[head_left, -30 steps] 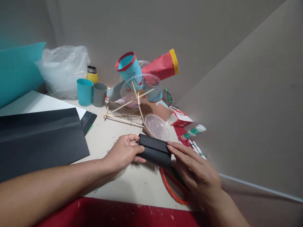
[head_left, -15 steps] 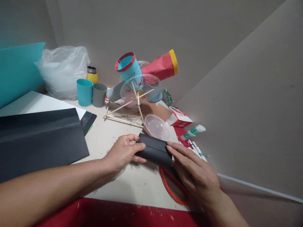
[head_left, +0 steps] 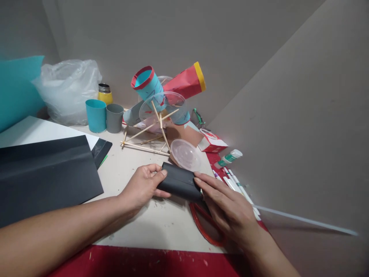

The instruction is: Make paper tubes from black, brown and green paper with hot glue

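Observation:
A black paper tube (head_left: 180,181) with a seam along its top is held just above the white board (head_left: 138,227). My left hand (head_left: 144,182) grips its left end, thumb on top and fingers around the far and near sides. At the right end, my right hand (head_left: 227,204) is closed on the tube, with its fingertips pressed near the seam; its thumb is hidden. Under the right hand lie scissors with an orange-red handle (head_left: 201,229), partly covered. Beyond the tube rests a clear plastic lid (head_left: 186,154).
Behind stands a stick frame (head_left: 144,129) carrying clear lids, a blue paper tube (head_left: 148,86) and a red one (head_left: 184,84). Black sheets (head_left: 49,169), a blue cup (head_left: 96,116), a grey cup (head_left: 114,118) and a plastic bag (head_left: 69,92) are left. A glue stick (head_left: 229,158) and markers lie right.
The view has shifted slightly, so everything sits a little further left. Both hands keep their hold on the black paper tube.

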Demonstrator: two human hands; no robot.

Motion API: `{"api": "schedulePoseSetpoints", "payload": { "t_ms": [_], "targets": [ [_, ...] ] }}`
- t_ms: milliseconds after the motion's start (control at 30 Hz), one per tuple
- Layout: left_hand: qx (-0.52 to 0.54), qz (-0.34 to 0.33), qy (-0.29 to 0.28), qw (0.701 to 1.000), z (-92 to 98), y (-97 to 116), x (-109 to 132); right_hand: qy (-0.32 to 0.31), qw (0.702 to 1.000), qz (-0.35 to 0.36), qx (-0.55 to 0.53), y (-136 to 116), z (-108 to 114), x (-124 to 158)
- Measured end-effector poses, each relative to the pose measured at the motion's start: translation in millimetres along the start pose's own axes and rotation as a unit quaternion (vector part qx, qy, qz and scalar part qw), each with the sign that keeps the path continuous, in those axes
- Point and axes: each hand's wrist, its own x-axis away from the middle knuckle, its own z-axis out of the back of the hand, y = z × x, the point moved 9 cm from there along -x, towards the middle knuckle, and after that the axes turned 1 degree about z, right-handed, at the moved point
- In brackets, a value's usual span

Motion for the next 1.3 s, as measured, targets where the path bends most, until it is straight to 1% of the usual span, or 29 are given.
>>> {"api": "schedulePoseSetpoints", "payload": {
  "t_ms": [167, 200, 233, 267, 300, 333, 367, 400, 433, 467, 533, 567, 633, 700, 767, 900, 933, 1000, 1167, 1300],
  "targets": [
    [0.01, -0.001, -0.003, 1.0, 1.6, -1.1, -0.6, 0.005, 0.999, 0.022, -0.034, -5.2, 4.5, 1.3],
    [0.013, -0.003, -0.002, 1.0, 2.0, -0.4, -0.5, 0.019, 0.999, 0.009, -0.048, -3.9, 7.3, 1.9],
    [0.015, -0.005, -0.001, 1.0, 2.5, 0.5, -0.4, 0.041, 0.997, -0.02, -0.067, 0.1, 11.2, 2.7],
    [0.018, -0.006, 0.0, 1.0, 3.0, 1.5, -0.3, 0.075, 0.991, -0.065, -0.092, 7.3, 16.3, 4.3],
    [0.019, -0.006, 0.001, 1.0, 3.4, 2.4, -0.3, 0.115, 0.977, -0.127, -0.123, 17.9, 21.3, 7.7],
    [0.02, -0.006, 0.001, 1.0, 3.6, 3.4, -0.3, 0.157, 0.954, -0.201, -0.16, 30.7, 24.5, 13.4],
    [0.02, -0.006, 0.0, 1.0, 3.6, 4.5, -0.3, 0.189, 0.921, -0.276, -0.201, 43.5, 24.3, 20.7],
    [0.019, -0.007, -0.001, 1.0, 3.4, 5.6, -0.3, 0.205, 0.882, -0.345, -0.245, 54.6, 19.9, 27.7],
    [0.016, -0.009, -0.002, 1.0, 3.2, 6.7, -0.1, 0.205, 0.845, -0.4, -0.288, 62.7, 12.7, 32.9],
    [0.012, -0.011, -0.002, 1.0, 3.0, 7.9, 0.1, 0.188, 0.814, -0.441, -0.327, 67.7, 3.7, 35.2],
    [0.001, -0.014, -0.004, 1.0, 2.0, 9.5, 1.0, 0.117, 0.772, -0.48, -0.399, 69.1, -16.2, 32.8],
    [-0.005, -0.016, -0.006, 1.0, 1.2, 10.1, 1.6, 0.077, 0.758, -0.487, -0.427, 66.9, -24.8, 30.2],
    [-0.014, -0.021, -0.01, 1.0, -1.0, 11.5, 3.0, 0.007, 0.739, -0.488, -0.464, 59.3, -38.4, 26.1],
    [-0.017, -0.028, -0.017, 0.999, -3.9, 12.8, 4.6, -0.031, 0.727, -0.482, -0.487, 51.1, -46.4, 23.5],
    [-0.016, -0.031, -0.025, 0.999, -7.0, 13.0, 6.2, -0.034, 0.715, -0.476, -0.511, 44.3, -50.6, 22.0],
    [-0.006, -0.039, -0.047, 0.998, -12.3, 11.8, 8.2, 0.009, 0.672, -0.487, -0.559, 38.1, -55.5, 22.3],
    [-0.005, -0.04, -0.054, 0.998, -13.5, 11.3, 8.4, 0.022, 0.666, -0.487, -0.565, 37.7, -55.3, 21.5],
    [-0.004, -0.039, -0.07, 0.997, -15.5, 9.9, 8.2, 0.044, 0.669, -0.478, -0.568, 37.6, -52.6, 18.5],
    [0.012, -0.041, -0.075, 0.996, -14.4, 10.8, 7.1, 0.078, 0.702, -0.474, -0.526, 41.7, -44.9, 19.6],
    [-0.007, -0.036, -0.104, 0.994, -20.0, 10.0, 9.7, 0.086, 0.719, -0.469, -0.505, 44.6, -45.3, 24.7]
  ]
}}
